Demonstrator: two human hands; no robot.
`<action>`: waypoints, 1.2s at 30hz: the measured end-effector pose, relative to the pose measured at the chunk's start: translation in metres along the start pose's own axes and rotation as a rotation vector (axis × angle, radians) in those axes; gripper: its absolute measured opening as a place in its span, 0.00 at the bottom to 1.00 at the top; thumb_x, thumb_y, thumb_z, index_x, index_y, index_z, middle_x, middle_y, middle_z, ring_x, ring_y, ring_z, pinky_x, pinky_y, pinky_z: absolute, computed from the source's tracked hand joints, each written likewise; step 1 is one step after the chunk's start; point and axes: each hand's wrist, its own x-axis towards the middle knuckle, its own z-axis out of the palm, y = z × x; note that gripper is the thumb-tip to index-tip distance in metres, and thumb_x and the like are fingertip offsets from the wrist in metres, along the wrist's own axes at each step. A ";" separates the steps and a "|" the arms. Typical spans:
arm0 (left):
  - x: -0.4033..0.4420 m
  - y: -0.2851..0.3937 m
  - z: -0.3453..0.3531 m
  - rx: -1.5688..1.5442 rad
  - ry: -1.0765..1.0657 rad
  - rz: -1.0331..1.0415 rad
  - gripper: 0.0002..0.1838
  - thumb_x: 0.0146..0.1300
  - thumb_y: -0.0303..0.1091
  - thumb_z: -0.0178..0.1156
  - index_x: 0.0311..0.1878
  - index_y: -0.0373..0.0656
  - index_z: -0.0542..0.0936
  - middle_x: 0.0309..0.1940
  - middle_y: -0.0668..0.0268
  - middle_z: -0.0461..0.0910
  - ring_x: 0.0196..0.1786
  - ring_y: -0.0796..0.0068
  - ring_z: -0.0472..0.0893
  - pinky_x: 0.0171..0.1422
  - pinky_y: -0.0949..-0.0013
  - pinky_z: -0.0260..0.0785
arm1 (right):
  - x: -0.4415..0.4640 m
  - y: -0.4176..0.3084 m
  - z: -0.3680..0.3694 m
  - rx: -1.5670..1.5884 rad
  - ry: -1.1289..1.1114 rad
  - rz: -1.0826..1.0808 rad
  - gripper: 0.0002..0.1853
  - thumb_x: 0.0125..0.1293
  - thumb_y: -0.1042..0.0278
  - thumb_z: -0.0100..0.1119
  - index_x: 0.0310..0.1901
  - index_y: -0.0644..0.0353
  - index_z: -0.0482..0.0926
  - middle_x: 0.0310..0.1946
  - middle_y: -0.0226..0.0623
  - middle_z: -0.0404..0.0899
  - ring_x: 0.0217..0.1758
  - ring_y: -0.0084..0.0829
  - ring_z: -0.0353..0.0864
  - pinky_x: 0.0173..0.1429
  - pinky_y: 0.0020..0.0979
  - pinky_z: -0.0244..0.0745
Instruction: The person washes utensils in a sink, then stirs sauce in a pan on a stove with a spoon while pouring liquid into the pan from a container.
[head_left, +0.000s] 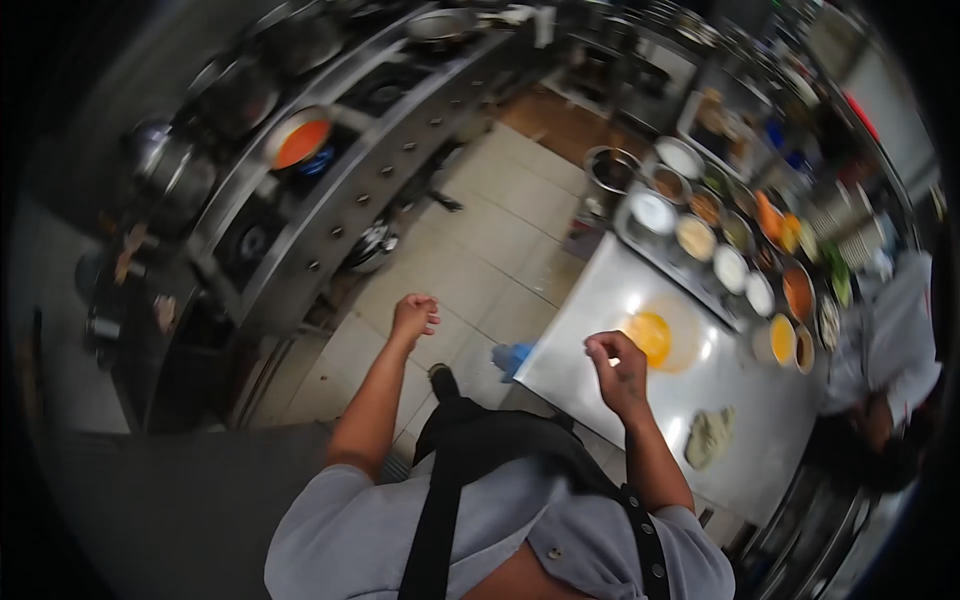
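My left hand (pixel 415 318) is held out over the tiled floor, its fingers loosely curled and a little apart, with nothing seen in it. At the near left part of the steel table, my right hand (pixel 622 378) is raised with the fingers bent together. Whether anything small is between those fingers I cannot make out. Just beyond it on the table stands a clear bowl (pixel 686 335) holding a yellow-orange liquid (pixel 648 338) that looks like egg. A crumpled pale cloth (pixel 709 438) lies nearer to me on the table.
A stove (pixel 340 215) runs along the left, with a pan of orange-red sauce (pixel 300 143) over a blue flame. Several ingredient containers (pixel 696 238) line the steel table's (pixel 590 320) far side. Another person's sleeve (pixel 893 320) is at the right. Something blue (pixel 511 360) hangs by the table corner.
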 end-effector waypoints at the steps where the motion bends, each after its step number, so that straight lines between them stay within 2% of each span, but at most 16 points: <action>1: 0.012 -0.019 -0.026 0.007 0.036 -0.031 0.07 0.57 0.34 0.55 0.36 0.41 0.74 0.27 0.66 0.77 0.28 0.74 0.79 0.26 0.71 0.71 | 0.015 -0.010 0.022 -0.028 -0.011 0.033 0.07 0.61 0.69 0.58 0.34 0.64 0.79 0.30 0.38 0.80 0.31 0.25 0.79 0.35 0.24 0.72; 4: 0.030 -0.062 -0.100 0.055 0.084 -0.135 0.06 0.56 0.35 0.53 0.30 0.43 0.73 0.23 0.66 0.78 0.25 0.76 0.79 0.25 0.69 0.68 | 0.060 -0.027 0.072 -0.178 -0.047 0.056 0.12 0.63 0.62 0.56 0.35 0.65 0.79 0.23 0.38 0.80 0.27 0.26 0.78 0.34 0.27 0.72; 5: 0.033 -0.074 -0.127 0.050 0.105 -0.194 0.07 0.55 0.36 0.53 0.30 0.43 0.73 0.23 0.66 0.78 0.25 0.75 0.79 0.26 0.68 0.68 | 0.075 -0.042 0.089 -0.182 -0.018 0.085 0.16 0.67 0.58 0.52 0.32 0.65 0.78 0.19 0.38 0.78 0.25 0.27 0.77 0.33 0.29 0.71; 6: 0.034 -0.086 -0.152 0.054 0.120 -0.253 0.07 0.55 0.37 0.53 0.30 0.44 0.74 0.24 0.66 0.78 0.25 0.74 0.79 0.27 0.66 0.67 | 0.090 -0.027 0.100 -0.086 0.017 0.087 0.18 0.69 0.58 0.46 0.30 0.65 0.74 0.17 0.37 0.75 0.22 0.28 0.74 0.31 0.30 0.69; 9: 0.031 -0.124 -0.223 -0.020 0.230 -0.385 0.12 0.55 0.43 0.53 0.33 0.43 0.74 0.25 0.64 0.78 0.25 0.70 0.79 0.28 0.63 0.67 | 0.134 -0.018 0.111 -0.173 0.193 -0.018 0.16 0.72 0.60 0.41 0.30 0.62 0.72 0.16 0.29 0.66 0.21 0.21 0.69 0.29 0.25 0.65; 12: 0.043 -0.175 -0.281 -0.014 0.278 -0.459 0.13 0.58 0.42 0.53 0.33 0.41 0.74 0.23 0.62 0.76 0.23 0.67 0.78 0.22 0.61 0.67 | 0.174 -0.011 0.095 -0.068 0.477 -0.081 0.15 0.71 0.60 0.42 0.35 0.63 0.72 0.18 0.31 0.68 0.23 0.22 0.70 0.29 0.25 0.66; 13: 0.046 -0.190 -0.295 -0.010 0.269 -0.403 0.13 0.59 0.42 0.53 0.29 0.40 0.73 0.23 0.61 0.76 0.21 0.65 0.77 0.20 0.59 0.67 | 0.187 -0.006 0.075 -0.194 0.534 -0.072 0.15 0.70 0.59 0.44 0.35 0.64 0.73 0.19 0.33 0.71 0.23 0.24 0.71 0.30 0.27 0.67; 14: 0.043 -0.185 -0.300 -0.027 0.290 -0.503 0.13 0.59 0.41 0.52 0.27 0.42 0.72 0.22 0.61 0.75 0.20 0.64 0.76 0.21 0.57 0.68 | 0.201 0.000 0.056 -0.315 0.576 -0.061 0.16 0.68 0.58 0.46 0.35 0.64 0.74 0.21 0.36 0.74 0.24 0.25 0.72 0.31 0.29 0.67; 17: 0.052 -0.186 -0.313 -0.065 0.181 -0.579 0.08 0.58 0.37 0.51 0.29 0.44 0.71 0.23 0.62 0.76 0.22 0.66 0.77 0.22 0.57 0.68 | 0.246 0.026 -0.015 -0.513 0.798 0.099 0.18 0.63 0.57 0.52 0.28 0.67 0.76 0.24 0.42 0.78 0.27 0.32 0.76 0.34 0.33 0.69; 18: 0.052 -0.170 -0.307 0.066 0.152 -0.550 0.07 0.58 0.36 0.51 0.29 0.44 0.72 0.24 0.62 0.76 0.22 0.66 0.77 0.23 0.57 0.68 | 0.259 0.038 -0.038 -0.523 0.844 0.156 0.19 0.61 0.56 0.54 0.25 0.68 0.77 0.25 0.43 0.79 0.27 0.34 0.76 0.34 0.34 0.69; 20: 0.039 -0.113 -0.285 0.320 0.108 -0.487 0.06 0.57 0.35 0.51 0.31 0.44 0.73 0.25 0.63 0.76 0.23 0.67 0.77 0.23 0.59 0.68 | 0.284 0.042 -0.072 -0.549 0.829 0.367 0.21 0.60 0.53 0.54 0.27 0.68 0.79 0.30 0.50 0.80 0.34 0.41 0.80 0.41 0.37 0.71; 21: 0.061 -0.139 -0.293 0.218 0.199 -0.593 0.07 0.56 0.35 0.52 0.32 0.42 0.75 0.24 0.63 0.77 0.22 0.70 0.77 0.23 0.64 0.67 | 0.299 0.053 -0.087 -0.605 0.836 0.450 0.20 0.59 0.53 0.54 0.30 0.67 0.80 0.34 0.51 0.80 0.38 0.43 0.80 0.44 0.38 0.71; 23: 0.101 -0.171 -0.320 0.316 0.159 -0.542 0.07 0.56 0.34 0.54 0.31 0.40 0.76 0.23 0.63 0.78 0.20 0.71 0.76 0.22 0.67 0.66 | 0.328 0.080 -0.107 -0.715 0.843 0.618 0.21 0.58 0.52 0.54 0.35 0.66 0.81 0.40 0.54 0.79 0.46 0.47 0.79 0.50 0.40 0.71; 26: 0.135 -0.144 -0.315 0.307 0.230 -0.488 0.08 0.54 0.32 0.56 0.28 0.36 0.77 0.21 0.61 0.79 0.19 0.73 0.76 0.22 0.70 0.65 | 0.359 0.096 -0.120 -0.706 0.754 0.743 0.22 0.58 0.53 0.54 0.42 0.65 0.80 0.47 0.54 0.77 0.53 0.48 0.76 0.56 0.40 0.69; 29: 0.180 -0.162 -0.342 0.275 0.264 -0.438 0.06 0.54 0.29 0.57 0.27 0.36 0.77 0.21 0.60 0.79 0.20 0.72 0.77 0.23 0.69 0.66 | 0.384 0.104 -0.127 -0.742 0.654 0.799 0.20 0.57 0.59 0.53 0.45 0.65 0.79 0.48 0.52 0.77 0.54 0.48 0.76 0.57 0.40 0.69; 36: 0.232 -0.093 -0.333 0.232 0.190 -0.446 0.09 0.54 0.32 0.56 0.28 0.35 0.78 0.22 0.60 0.79 0.25 0.70 0.78 0.28 0.67 0.67 | 0.427 0.141 -0.140 -0.798 0.530 0.925 0.17 0.53 0.66 0.52 0.43 0.64 0.80 0.47 0.51 0.77 0.53 0.46 0.77 0.55 0.39 0.71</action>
